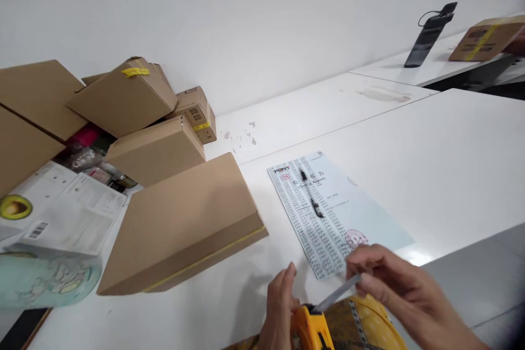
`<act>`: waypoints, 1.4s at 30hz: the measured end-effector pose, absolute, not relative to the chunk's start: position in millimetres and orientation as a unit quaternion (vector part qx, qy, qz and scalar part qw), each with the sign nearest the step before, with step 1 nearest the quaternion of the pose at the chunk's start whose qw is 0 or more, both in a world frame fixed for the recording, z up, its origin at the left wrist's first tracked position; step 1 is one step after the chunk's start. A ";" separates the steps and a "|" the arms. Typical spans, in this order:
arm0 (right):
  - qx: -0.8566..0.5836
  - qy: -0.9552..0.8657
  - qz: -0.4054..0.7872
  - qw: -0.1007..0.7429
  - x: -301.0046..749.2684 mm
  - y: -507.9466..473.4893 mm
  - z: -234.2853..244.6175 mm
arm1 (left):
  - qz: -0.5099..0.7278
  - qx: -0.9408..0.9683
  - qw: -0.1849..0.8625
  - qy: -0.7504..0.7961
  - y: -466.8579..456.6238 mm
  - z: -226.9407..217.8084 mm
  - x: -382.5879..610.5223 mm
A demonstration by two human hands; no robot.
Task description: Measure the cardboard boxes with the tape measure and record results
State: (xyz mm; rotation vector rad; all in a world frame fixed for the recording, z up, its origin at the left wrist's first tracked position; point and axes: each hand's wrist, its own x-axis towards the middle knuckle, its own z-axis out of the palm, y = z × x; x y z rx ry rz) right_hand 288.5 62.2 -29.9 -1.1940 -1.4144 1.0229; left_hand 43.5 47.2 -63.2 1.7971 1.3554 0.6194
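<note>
At the bottom of the head view, my left hand point(279, 306) is closed around the side of an orange-and-black tape measure point(309, 331). A short grey length of its tape point(337, 294) sticks out from the case, slanting up to the right. My right hand point(402, 295) pinches the free end of that tape between thumb and fingers. Just beyond the hands lies a printed report point(342, 208) with red stamps, flat on the white table point(402, 158). On the report rests a black pen point(314, 199). The lower part of the case is cut off by the frame.
A closed cardboard box point(188, 213) lies left of the report, with more boxes point(127, 98) stacked behind it. At far left are a white carton point(77, 208) and a pale green bottle point(49, 281). A dark bottle point(429, 38) and a taped box point(484, 41) beside another person's hand are far right.
</note>
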 end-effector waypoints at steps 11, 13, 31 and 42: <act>-0.486 -0.831 -0.095 0.255 340.8 211.2 -41.9 | 0.196 0.824 0.209 0.489 85.3 -18.7 59.0; -0.442 -0.870 -0.179 0.121 345.9 246.8 -43.4 | 0.170 0.840 0.148 0.494 101.0 -21.1 61.9; -0.639 -0.640 0.122 0.409 362.6 237.6 -51.1 | -0.020 0.846 -0.089 0.526 171.3 -25.8 83.2; -0.600 -0.566 0.357 0.440 354.9 240.4 -70.3 | 0.008 0.928 -0.051 0.368 171.1 -49.5 192.5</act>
